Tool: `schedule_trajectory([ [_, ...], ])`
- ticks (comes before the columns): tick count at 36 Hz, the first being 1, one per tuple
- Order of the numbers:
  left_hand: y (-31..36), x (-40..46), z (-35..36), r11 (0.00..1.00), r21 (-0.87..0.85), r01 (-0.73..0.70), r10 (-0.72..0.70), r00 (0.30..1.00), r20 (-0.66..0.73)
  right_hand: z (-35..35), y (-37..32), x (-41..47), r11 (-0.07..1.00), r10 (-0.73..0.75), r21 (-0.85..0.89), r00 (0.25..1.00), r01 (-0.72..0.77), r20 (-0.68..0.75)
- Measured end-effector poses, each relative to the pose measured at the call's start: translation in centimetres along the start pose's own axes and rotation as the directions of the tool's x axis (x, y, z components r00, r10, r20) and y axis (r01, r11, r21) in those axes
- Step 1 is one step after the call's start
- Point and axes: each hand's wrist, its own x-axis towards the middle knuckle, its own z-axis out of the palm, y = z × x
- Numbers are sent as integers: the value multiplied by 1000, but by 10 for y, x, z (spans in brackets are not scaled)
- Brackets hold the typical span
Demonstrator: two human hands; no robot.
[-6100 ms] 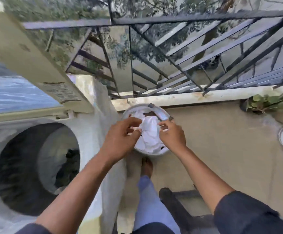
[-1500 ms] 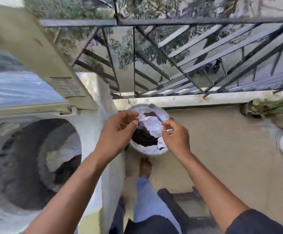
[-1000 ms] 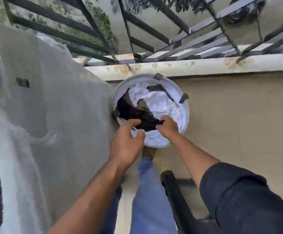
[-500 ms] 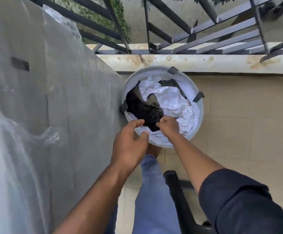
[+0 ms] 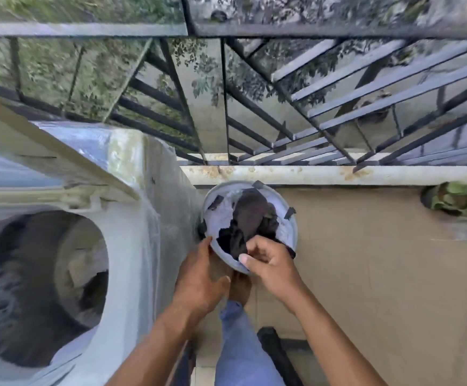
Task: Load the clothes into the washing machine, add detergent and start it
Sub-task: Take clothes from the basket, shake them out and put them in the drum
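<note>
The right hand (image 5: 271, 263) is pinching, apparently closed on, the dark limp cloth garment (image 5: 250, 221) in the round pale plastic bucket (image 5: 289, 235), while the left hand (image 5: 198, 277) is hovering open beside; soft, light, best bunched.

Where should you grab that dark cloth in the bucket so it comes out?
Probably the bunched near edge of the dark cloth, from above on the person's side. It is heaped up there near the bucket rim, where the right hand already pinches it; the left hand is beside.
</note>
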Motion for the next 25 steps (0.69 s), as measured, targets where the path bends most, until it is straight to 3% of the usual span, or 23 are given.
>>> schedule_trajectory([
  [5, 11, -18, -22, 989, 11, -148, 148, 989, 25, -8, -58, -35, 995, -97, 21, 995, 96, 28],
  [10, 14, -22, -29, 963, -13, -268, 268, 961, 60, -4, -111, -65, 964, -188, 193, 982, 182, 12],
  [16, 12, -16, -36, 963, -109, -247, 245, 969, -34, 22, -146, -93, 904, -279, 340, 960, 259, 9],
  [21, 19, -39, -66, 963, -117, -244, 239, 969, -54, 35, -146, -105, 896, -220, 389, 975, 213, -26],
  [25, 22, -61, -96, 939, -167, -300, 283, 952, -121, 26, -128, -99, 973, -42, 206, 956, 105, -289],
])
